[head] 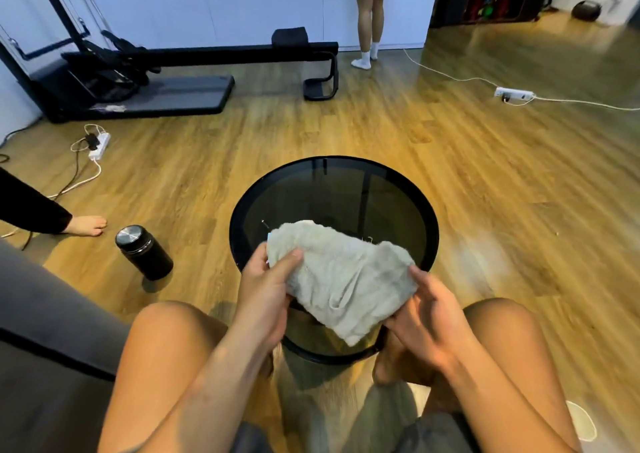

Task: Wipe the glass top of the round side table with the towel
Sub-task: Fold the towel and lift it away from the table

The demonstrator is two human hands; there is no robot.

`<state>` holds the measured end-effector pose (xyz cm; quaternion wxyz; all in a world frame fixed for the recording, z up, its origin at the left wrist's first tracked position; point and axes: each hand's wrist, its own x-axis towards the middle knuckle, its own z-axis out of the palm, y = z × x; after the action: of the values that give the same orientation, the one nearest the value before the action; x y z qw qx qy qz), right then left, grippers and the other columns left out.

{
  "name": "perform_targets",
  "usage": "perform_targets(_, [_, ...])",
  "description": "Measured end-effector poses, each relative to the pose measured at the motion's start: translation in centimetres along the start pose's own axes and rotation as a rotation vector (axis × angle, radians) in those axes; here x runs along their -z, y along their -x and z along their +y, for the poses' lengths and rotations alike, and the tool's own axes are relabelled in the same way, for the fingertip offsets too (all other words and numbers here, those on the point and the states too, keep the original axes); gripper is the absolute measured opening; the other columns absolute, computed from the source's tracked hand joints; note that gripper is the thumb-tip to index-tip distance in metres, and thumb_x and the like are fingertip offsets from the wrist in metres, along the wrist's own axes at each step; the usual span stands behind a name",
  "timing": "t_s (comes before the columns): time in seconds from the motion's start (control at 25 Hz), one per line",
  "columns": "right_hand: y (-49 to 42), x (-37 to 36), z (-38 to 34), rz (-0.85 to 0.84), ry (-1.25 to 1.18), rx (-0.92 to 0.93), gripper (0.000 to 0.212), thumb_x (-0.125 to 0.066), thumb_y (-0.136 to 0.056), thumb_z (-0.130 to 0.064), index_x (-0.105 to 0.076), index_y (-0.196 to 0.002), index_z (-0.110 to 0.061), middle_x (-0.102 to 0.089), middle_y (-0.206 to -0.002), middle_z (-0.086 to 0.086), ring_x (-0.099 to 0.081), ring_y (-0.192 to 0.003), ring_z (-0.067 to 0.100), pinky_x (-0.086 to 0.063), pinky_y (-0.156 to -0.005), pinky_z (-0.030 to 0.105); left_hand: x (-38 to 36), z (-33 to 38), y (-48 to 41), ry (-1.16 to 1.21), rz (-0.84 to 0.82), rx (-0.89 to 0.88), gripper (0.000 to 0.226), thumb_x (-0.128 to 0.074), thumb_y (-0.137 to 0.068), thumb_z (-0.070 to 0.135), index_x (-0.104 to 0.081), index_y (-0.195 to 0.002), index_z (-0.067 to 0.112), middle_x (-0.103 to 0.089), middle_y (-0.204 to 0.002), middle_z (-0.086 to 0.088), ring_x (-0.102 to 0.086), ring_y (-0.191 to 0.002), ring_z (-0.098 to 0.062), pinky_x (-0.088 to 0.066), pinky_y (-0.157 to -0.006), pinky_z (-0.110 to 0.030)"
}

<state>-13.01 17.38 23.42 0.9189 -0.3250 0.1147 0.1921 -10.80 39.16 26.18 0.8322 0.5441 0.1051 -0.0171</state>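
A round side table (334,165) with a black rim and a dark glass top stands right in front of my knees. A crumpled pale grey towel (341,279) is held over the near part of the glass. My left hand (266,289) grips the towel's left end, thumb on top. On the other side, my right hand (427,317) holds its right and lower edge with fingers curled under it. The far half of the glass is uncovered, and table legs show through it.
A black flask with a steel lid (143,251) stands on the wood floor left of the table. A grey sofa (45,331) is at my left. Power strips with cables (98,146) (514,94), another person's foot (86,225), a treadmill (138,95) and a standing person (370,12) lie farther out.
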Motion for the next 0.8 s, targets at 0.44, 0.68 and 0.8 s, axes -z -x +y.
perform_targets(0.44, [-0.5, -2.5, -0.9, -0.141, 0.66, -0.132, 0.072, -0.077, -0.069, -0.056, -0.066, -0.118, -0.005, -0.066, -0.12, 0.021, -0.062, -0.113, 0.035, -0.048, -0.097, 0.045, -1.1, 4.6, -1.9, -0.059, -0.234, 0.027, 0.066, -0.086, -0.061, 0.002, -0.062, -0.122, 0.014, -0.069, -0.118, -0.017, -0.068, -0.108, -0.029, -0.057, -0.082, -0.037])
perform_targets(0.68, [-1.1, -4.8, -1.5, -0.215, 0.422, -0.035, 0.046, -0.072, -0.082, -0.018, -0.059, -0.125, -0.006, -0.064, -0.12, 0.024, -0.065, -0.106, 0.037, -0.056, -0.081, 0.041, -0.1, 0.7, -1.3, 0.038, -0.076, 0.436, 0.044, -0.063, -0.091, 0.038, -0.065, -0.122, 0.007, -0.072, -0.112, -0.016, -0.07, -0.101, -0.028, -0.058, -0.084, -0.041])
perform_targets(0.8, [-1.1, -5.2, -1.7, -0.113, 0.428, 0.014, 0.031, -0.066, -0.088, -0.016, -0.063, -0.117, -0.005, -0.069, -0.111, 0.02, -0.068, -0.102, 0.035, -0.057, -0.076, 0.038, 0.7, -1.7, 0.8, 0.067, -0.334, 0.655, 0.054, -0.05, -0.094, 0.057, -0.071, -0.118, 0.014, -0.072, -0.11, -0.013, -0.07, -0.094, -0.025, -0.055, -0.087, -0.038])
